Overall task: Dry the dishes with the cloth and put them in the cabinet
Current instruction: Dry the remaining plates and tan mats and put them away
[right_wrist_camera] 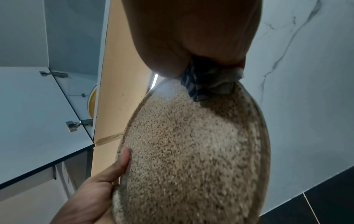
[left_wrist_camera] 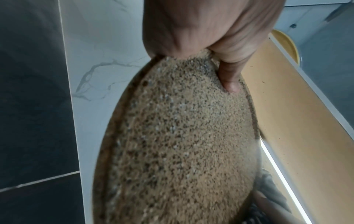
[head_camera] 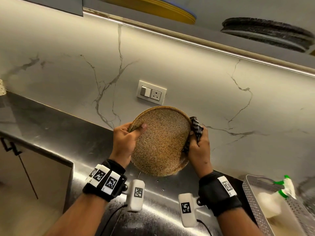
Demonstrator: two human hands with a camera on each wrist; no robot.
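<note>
A round speckled tan plate (head_camera: 162, 142) is held tilted above the steel counter, its face toward me. My left hand (head_camera: 127, 138) grips its left rim, thumb (left_wrist_camera: 229, 78) lying on the face and fingers behind. My right hand (head_camera: 198, 143) holds a dark striped cloth (head_camera: 196, 128) bunched against the plate's right rim. In the right wrist view the cloth (right_wrist_camera: 208, 84) folds over the rim of the plate (right_wrist_camera: 195, 159). The left wrist view shows the plate (left_wrist_camera: 178, 144) filling the frame.
An open upper cabinet overhead holds a stack of yellow plates (head_camera: 153, 7) and dark plates (head_camera: 265, 34). A wall switch and socket (head_camera: 151, 92) sit behind the plate. A grey perforated basket (head_camera: 259, 210) with white items stands at the counter's right. Steel counter (head_camera: 76, 138) lies below.
</note>
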